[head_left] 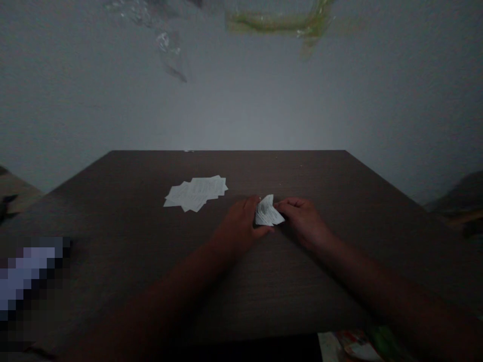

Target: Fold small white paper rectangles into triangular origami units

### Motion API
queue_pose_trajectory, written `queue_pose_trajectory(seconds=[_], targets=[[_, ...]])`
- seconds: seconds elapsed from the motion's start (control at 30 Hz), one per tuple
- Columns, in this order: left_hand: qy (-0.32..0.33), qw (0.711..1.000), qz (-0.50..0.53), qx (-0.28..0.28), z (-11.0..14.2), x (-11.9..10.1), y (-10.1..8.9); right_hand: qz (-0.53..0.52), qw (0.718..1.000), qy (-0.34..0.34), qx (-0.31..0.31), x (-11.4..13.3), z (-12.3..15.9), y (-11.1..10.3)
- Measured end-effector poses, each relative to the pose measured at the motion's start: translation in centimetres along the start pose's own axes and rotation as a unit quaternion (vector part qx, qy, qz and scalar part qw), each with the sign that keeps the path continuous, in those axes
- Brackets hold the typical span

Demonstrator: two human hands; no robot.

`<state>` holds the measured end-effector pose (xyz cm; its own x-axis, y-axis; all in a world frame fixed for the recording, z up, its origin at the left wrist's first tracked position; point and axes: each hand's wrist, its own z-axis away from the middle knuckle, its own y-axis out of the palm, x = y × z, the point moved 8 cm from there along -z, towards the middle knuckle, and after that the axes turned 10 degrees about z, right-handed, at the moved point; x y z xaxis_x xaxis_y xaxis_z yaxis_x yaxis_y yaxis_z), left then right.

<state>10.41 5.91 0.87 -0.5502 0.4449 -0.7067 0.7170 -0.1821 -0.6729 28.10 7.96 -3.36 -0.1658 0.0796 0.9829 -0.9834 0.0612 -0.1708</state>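
Observation:
A small sheet of printed paper (268,212), bent and curling upward, is between my hands over the dark table. My left hand (240,220) is closed around its left side, with the thumb along the near edge and the fingers at the far side. With thumb and fingertips together, my right hand (302,217) pinches the sheet's right edge. Farther off to the left lies a loose, overlapping pile of printed paper sheets (198,192), flat and apart from both hands. The print is too small to read.
The dark wooden table (241,286) reaches back to a pale wall (241,100) with peeling yellowish tape (275,24) high up. A blurred-out, pixelated object (30,271) is at the left. Below the near edge, colourful items (354,347) show at the lower right.

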Motion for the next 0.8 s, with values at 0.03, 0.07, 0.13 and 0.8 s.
queue_pose_trajectory(seconds=[0.03, 0.07, 0.13, 0.8], targets=[[0.01, 1.0, 0.016, -0.001, 0.0, 0.0, 0.2, 0.022, 1.0, -0.013, -0.009, 0.2, 0.0, -0.3], [0.019, 0.999, 0.033, -0.003, 0.0, 0.1, 0.3, 0.044, 0.999, -0.03, -0.013, 0.6, 0.0, -0.5], [0.028, 0.997, 0.069, -0.001, 0.1, 0.3, 0.7, 0.086, 0.994, -0.07, -0.009, 1.3, 0.2, -0.8], [0.074, 0.99, 0.093, 0.073, 0.4, 0.6, 2.1, 0.495, 0.759, -0.389, 0.167, 7.4, 3.8, 0.7]])
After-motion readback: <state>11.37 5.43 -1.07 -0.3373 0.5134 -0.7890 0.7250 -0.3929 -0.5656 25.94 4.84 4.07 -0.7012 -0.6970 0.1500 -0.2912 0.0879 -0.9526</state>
